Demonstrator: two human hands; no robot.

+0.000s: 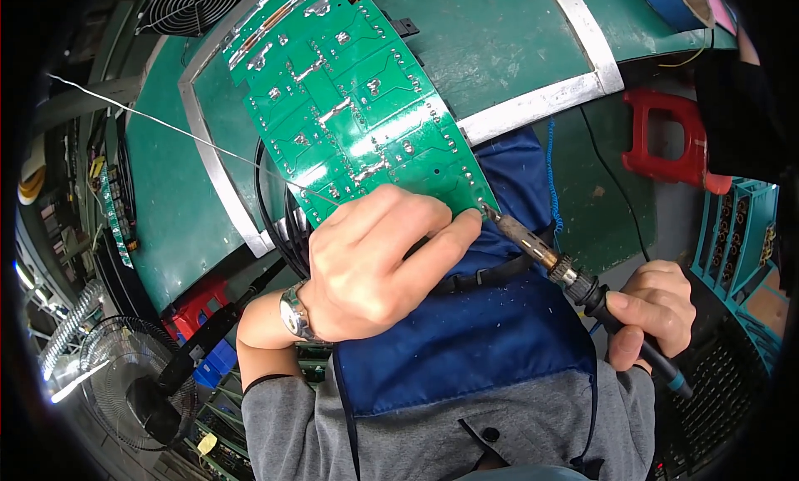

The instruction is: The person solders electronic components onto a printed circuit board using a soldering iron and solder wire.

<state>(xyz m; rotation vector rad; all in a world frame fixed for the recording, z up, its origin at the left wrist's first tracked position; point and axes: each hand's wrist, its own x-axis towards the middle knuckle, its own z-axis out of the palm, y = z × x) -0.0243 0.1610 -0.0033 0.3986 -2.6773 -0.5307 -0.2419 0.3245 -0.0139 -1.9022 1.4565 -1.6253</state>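
A large green circuit board (391, 106) lies solder side up, reaching from the bench toward me, with shiny solder joints in rows. My left hand (387, 265), wearing a wristwatch (295, 314), is closed at the board's near edge. A thin solder wire (191, 136) runs into it from the far left; its end is hidden by the fingers. My right hand (653, 314) grips the dark handle of a soldering iron (574, 281). The iron's tip meets the board's near right corner, close beside my left fingertips.
The green bench (516, 57) has metal edge strips (541, 106). A red plastic stool (666, 140) stands at the right, near a teal rack (736, 231). A fan (125, 381) is at the lower left. Black cables (270, 198) hang beside the board.
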